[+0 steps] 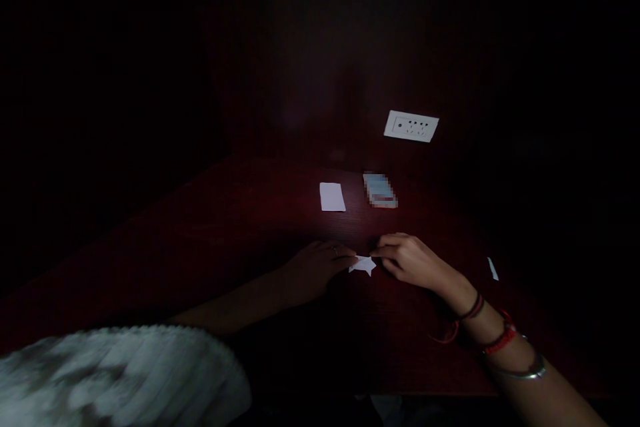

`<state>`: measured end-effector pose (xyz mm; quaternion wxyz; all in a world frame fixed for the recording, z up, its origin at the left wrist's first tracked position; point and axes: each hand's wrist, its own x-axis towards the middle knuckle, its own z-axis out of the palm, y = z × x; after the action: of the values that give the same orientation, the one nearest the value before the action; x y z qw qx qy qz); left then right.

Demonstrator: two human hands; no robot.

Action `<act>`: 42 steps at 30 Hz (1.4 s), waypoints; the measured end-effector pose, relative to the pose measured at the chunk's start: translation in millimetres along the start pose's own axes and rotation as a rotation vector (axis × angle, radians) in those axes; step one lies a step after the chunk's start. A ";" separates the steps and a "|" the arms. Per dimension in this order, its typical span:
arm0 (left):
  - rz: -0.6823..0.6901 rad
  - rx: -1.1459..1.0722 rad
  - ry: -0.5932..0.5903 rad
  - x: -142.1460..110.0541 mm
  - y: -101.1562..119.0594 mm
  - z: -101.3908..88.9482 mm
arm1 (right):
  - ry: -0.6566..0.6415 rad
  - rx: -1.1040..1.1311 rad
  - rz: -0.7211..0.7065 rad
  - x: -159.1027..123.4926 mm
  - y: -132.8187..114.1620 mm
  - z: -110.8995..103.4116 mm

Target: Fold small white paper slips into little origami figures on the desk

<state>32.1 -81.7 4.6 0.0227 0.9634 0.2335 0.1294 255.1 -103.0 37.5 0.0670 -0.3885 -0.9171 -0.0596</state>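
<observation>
A small white paper star (364, 265) lies on the dark red table between my two hands. My left hand (317, 270), with a ring on one finger, is closed at the star's left side, its fingertips on the paper. From the other side my right hand (413, 260) has its fingers curled, the index fingertip at the star's upper right point. Shadow hides part of the left fingers, and the right thumb's contact with the paper is unclear.
Beyond my hands lie a white rectangular paper (332, 197) and a blurred bluish rectangular item (380, 191). A narrow white scrap (493, 269) lies to the right. The back wall has a white power socket (411, 127). Surroundings are very dark.
</observation>
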 end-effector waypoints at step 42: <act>0.010 -0.181 0.102 7.1 2.1 -13.0 | 0.109 0.743 0.279 6.8 4.9 13.3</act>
<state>35.7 -80.5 19.0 0.0970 0.9508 0.2170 0.1987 252.9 -92.7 25.8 0.2591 -0.4551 -0.8096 0.2651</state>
